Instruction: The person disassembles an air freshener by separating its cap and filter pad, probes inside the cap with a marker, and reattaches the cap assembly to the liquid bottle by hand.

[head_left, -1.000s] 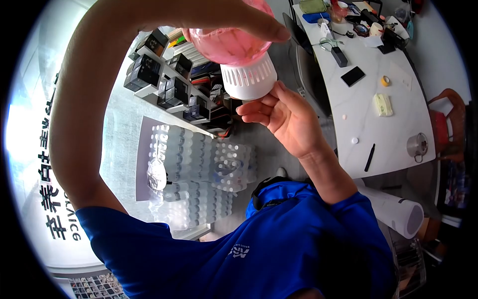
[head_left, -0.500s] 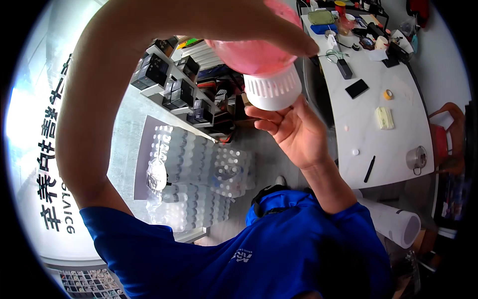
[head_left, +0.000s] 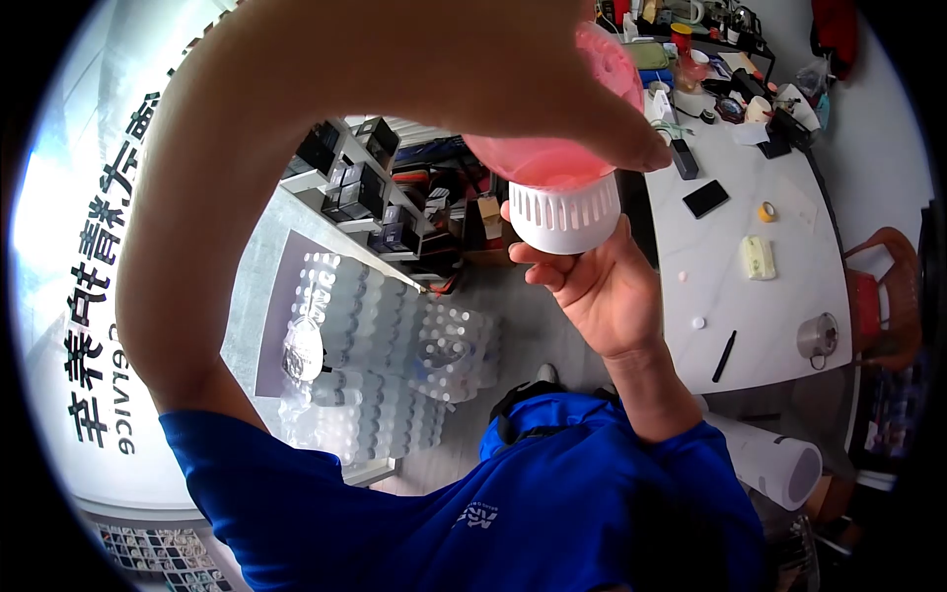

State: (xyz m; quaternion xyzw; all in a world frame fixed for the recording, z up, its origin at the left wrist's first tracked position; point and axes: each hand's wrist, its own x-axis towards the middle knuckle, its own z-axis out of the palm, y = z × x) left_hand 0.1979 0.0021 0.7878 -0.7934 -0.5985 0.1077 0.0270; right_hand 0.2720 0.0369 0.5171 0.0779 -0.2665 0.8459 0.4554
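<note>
Just in front of me is a pink, translucent rounded container (head_left: pixel 547 163) with a white slotted cap (head_left: pixel 564 219) at its lower end. My left hand (head_left: pixel 567 104) reaches over the top and is closed around the pink part, its thumb along the near right side. Its other fingers are hidden behind the hand and container. From below, my right hand (head_left: pixel 614 306) has curled fingers against the underside of the white cap, palm turned up. The cap's slots face me, and something pink and lumpy shows through the upper wall.
A white table (head_left: pixel 691 276) on the right bears a phone (head_left: pixel 705 199), a tape roll (head_left: pixel 766 211), a tissue pack (head_left: pixel 759 258), a black pen (head_left: pixel 725 356) and a metal cup (head_left: pixel 817 336). Wrapped bottle packs (head_left: pixel 375 355) stand on the left near shelved boxes (head_left: pixel 355 192).
Both hands and the pink container have shifted down and to the right in view. More of the white cap's slots show now. The hands keep their places on it.
</note>
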